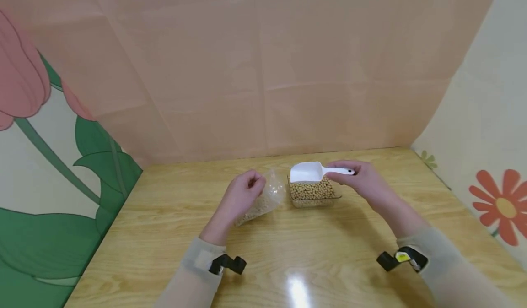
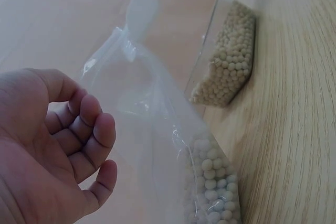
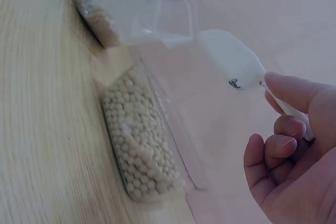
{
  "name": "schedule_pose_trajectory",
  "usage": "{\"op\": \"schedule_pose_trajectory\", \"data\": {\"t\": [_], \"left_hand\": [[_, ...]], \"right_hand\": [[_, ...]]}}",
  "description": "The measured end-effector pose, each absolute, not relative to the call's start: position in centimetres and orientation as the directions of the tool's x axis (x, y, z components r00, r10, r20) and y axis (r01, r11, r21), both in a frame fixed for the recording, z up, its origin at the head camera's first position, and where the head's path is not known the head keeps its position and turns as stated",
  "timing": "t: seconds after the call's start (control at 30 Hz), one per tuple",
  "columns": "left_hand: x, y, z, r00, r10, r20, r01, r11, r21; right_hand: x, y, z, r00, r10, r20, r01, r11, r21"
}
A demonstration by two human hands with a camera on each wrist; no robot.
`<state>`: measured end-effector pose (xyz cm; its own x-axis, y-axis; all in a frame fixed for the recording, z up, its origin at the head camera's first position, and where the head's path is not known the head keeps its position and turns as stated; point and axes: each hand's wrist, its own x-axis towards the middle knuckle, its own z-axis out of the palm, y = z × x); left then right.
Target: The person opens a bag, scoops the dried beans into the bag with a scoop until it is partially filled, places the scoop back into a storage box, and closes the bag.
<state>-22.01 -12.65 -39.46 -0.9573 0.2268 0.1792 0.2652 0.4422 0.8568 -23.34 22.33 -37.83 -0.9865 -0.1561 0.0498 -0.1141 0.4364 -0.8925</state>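
My left hand (image 1: 243, 193) pinches the rim of a clear zip bag (image 1: 273, 190), which stands on the table with pale round beans (image 2: 212, 177) in its bottom. In my right hand (image 1: 364, 180) is a white plastic scoop (image 1: 306, 172), gripped by its handle between thumb and fingers. The scoop hangs above a clear rectangular container (image 3: 131, 196) filled with soybeans (image 1: 311, 191), its tip pointing left toward the bag's mouth. No beans show in the scoop's bowl in the head view. Part of the bag is hidden behind my left hand there.
Container and bag stand side by side on a wood-grain table (image 1: 263, 253), near its back edge. A plain pinkish sheet (image 1: 263, 70) rises behind it. Flower-patterned panels (image 1: 494, 193) flank both sides.
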Motion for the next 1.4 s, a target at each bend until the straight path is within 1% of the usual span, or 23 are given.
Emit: {"op": "schedule_pose_trajectory", "data": {"t": [0.13,0.3,0.57,0.87,1.27,1.4], "left_hand": [[-22.1,-12.7,-39.5,-0.958,0.224,0.177,0.263,0.451,0.853],[-22.2,-12.8,-39.5,-0.958,0.226,0.177,0.263,0.445,0.856],[-22.2,-12.9,-39.3,-0.957,0.227,0.179,0.265,0.442,0.857],[-22.3,-12.9,-39.4,-0.956,0.233,0.18,0.268,0.438,0.858],[-22.3,-13.0,-39.3,-0.953,0.245,0.175,0.272,0.451,0.85],[-22.2,-13.0,-39.4,-0.956,0.243,0.165,0.261,0.45,0.854]], "right_hand": [[-23.4,23.7,-38.3,-0.989,-0.134,0.056,-0.112,0.458,-0.882],[-23.7,25.0,-38.7,-0.989,-0.13,0.067,-0.126,0.529,-0.839],[-24.0,25.8,-38.7,-0.987,-0.137,0.086,-0.153,0.623,-0.767],[-24.7,25.7,-39.0,-0.987,-0.145,0.064,-0.144,0.652,-0.744],[-25.9,25.8,-39.2,-0.977,-0.189,0.097,-0.206,0.734,-0.647],[-26.2,25.6,-39.9,-0.972,-0.21,0.107,-0.229,0.732,-0.642]]}}
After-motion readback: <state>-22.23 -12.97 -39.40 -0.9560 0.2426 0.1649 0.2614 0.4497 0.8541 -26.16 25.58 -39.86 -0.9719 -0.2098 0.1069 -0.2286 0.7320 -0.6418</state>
